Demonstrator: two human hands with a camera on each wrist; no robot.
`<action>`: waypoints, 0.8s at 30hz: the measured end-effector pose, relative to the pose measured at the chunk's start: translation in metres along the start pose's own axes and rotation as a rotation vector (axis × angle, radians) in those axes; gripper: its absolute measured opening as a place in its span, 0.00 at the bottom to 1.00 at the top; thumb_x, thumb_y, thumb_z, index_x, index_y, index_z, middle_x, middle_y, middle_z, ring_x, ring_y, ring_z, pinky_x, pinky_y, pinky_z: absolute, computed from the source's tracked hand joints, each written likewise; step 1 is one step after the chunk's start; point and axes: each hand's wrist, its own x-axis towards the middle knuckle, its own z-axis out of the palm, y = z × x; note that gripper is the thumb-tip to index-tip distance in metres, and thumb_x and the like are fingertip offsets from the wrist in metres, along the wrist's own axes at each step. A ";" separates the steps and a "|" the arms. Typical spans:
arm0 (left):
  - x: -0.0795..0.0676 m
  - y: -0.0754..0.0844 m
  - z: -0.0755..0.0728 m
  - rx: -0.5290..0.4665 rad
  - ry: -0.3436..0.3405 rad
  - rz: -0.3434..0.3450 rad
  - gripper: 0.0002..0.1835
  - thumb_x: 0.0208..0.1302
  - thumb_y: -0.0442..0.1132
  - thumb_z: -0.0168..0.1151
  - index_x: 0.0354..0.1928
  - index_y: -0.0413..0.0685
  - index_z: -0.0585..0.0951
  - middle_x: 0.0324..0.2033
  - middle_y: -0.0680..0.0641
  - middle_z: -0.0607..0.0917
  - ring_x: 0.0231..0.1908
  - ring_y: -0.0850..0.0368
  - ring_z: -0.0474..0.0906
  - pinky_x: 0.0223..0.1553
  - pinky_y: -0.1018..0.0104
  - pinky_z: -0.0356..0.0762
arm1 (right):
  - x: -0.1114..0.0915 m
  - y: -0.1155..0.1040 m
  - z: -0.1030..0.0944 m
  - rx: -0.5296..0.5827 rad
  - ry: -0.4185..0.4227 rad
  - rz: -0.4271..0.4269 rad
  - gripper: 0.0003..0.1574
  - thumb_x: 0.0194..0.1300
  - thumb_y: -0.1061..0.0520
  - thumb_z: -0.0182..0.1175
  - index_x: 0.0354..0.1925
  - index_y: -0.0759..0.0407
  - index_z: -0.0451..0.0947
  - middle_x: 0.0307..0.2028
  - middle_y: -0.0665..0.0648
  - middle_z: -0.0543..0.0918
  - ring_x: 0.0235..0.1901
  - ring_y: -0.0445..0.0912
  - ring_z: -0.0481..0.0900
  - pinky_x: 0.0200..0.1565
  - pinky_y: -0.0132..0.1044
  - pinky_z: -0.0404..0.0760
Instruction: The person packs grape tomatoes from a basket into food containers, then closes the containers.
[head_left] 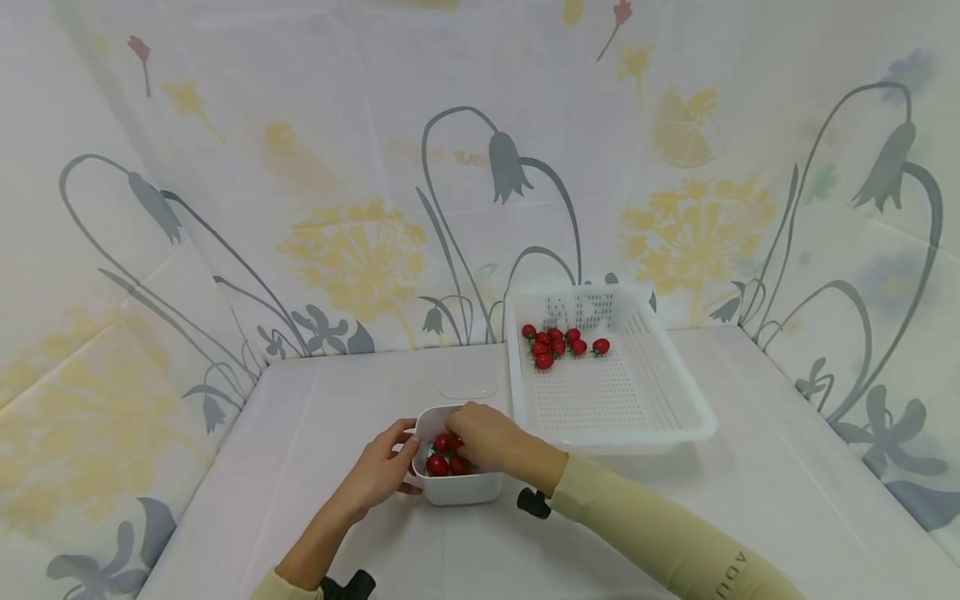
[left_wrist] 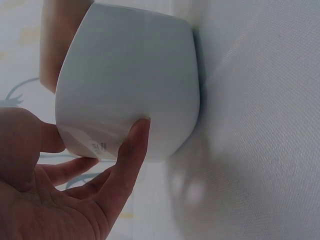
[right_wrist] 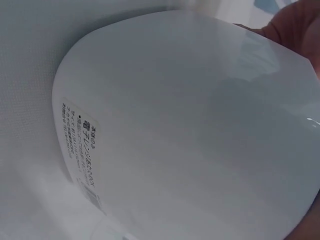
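Observation:
A small white container (head_left: 462,492) stands on the table, with several cherry tomatoes (head_left: 438,465) inside. My left hand (head_left: 381,468) grips its left side, thumb at the rim; in the left wrist view the fingers (left_wrist: 131,155) spread round the outer wall. From the right, my right hand (head_left: 480,433) reaches down over the rim into the container. Its fingertips are hidden behind the hand, right beside the tomatoes, and I cannot tell whether they hold one. In the right wrist view the container's wall (right_wrist: 190,125), with a printed label (right_wrist: 82,150), covers most of the picture.
A white perforated basket (head_left: 690,400) stands to the right behind the container, several more cherry tomatoes (head_left: 557,346) grouped at its back left. A thin clear outline (head_left: 468,395) lies on the table behind the container. A flower-patterned cloth (head_left: 360,167) hangs behind the table.

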 end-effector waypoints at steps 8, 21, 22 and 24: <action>-0.001 0.000 0.001 0.006 0.009 0.001 0.22 0.80 0.38 0.51 0.71 0.41 0.69 0.62 0.31 0.75 0.40 0.48 0.84 0.32 0.53 0.90 | 0.002 -0.002 0.005 -0.119 0.018 -0.013 0.08 0.66 0.60 0.69 0.44 0.57 0.86 0.37 0.51 0.87 0.35 0.43 0.81 0.46 0.35 0.86; 0.000 -0.002 0.001 -0.002 -0.005 0.005 0.22 0.80 0.38 0.50 0.71 0.40 0.68 0.63 0.30 0.75 0.39 0.49 0.84 0.32 0.53 0.90 | -0.009 -0.006 -0.015 -0.027 -0.055 -0.005 0.10 0.65 0.59 0.70 0.45 0.56 0.85 0.39 0.51 0.86 0.35 0.41 0.77 0.36 0.32 0.82; 0.000 -0.002 0.001 -0.002 -0.005 0.006 0.22 0.80 0.38 0.50 0.71 0.40 0.68 0.63 0.30 0.75 0.39 0.49 0.84 0.32 0.53 0.90 | -0.011 -0.006 -0.020 -0.024 -0.059 -0.006 0.09 0.66 0.59 0.70 0.45 0.56 0.85 0.38 0.51 0.85 0.34 0.42 0.76 0.35 0.32 0.81; 0.000 -0.001 0.000 -0.002 -0.004 0.010 0.22 0.80 0.38 0.50 0.71 0.40 0.68 0.63 0.30 0.75 0.39 0.48 0.84 0.32 0.53 0.90 | -0.014 -0.006 -0.029 -0.018 -0.062 -0.006 0.10 0.67 0.59 0.69 0.46 0.58 0.85 0.39 0.52 0.85 0.35 0.43 0.76 0.34 0.33 0.80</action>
